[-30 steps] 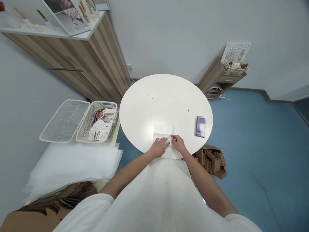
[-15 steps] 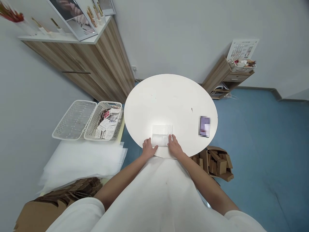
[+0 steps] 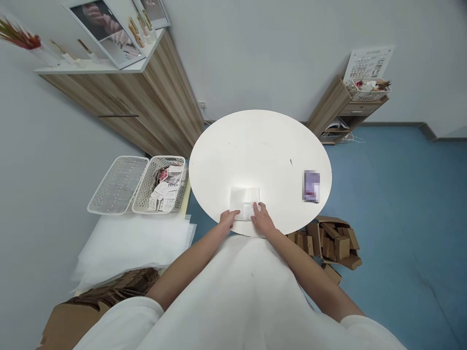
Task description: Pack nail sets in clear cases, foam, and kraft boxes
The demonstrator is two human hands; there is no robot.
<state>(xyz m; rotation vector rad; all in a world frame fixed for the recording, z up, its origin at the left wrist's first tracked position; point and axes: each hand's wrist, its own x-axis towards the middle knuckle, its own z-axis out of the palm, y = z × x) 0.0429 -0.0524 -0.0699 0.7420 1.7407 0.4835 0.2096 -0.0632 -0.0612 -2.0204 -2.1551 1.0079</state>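
A thin, whitish, translucent sheet lies flat near the front edge of the round white table. On its lower right part sits a small folded white packet, apparently of the same material. My right hand grips the packet's right side, thumb at the near edge and fingertips on top. My left hand is at the sheet's lower left corner, its index finger stretched out towards the packet and nothing held. What the packet contains, if anything, cannot be seen.
The white table carries a blurred purple item on its right. To the left are a white basket of cards, stacked translucent sheets and brown cardboard. A carton of small brown boxes stands on the floor at right.
The wide folded strip across the sheet's near half is now a narrower packet towards the right. My left hand has opened out, its index finger extended; my right hand has barely moved.
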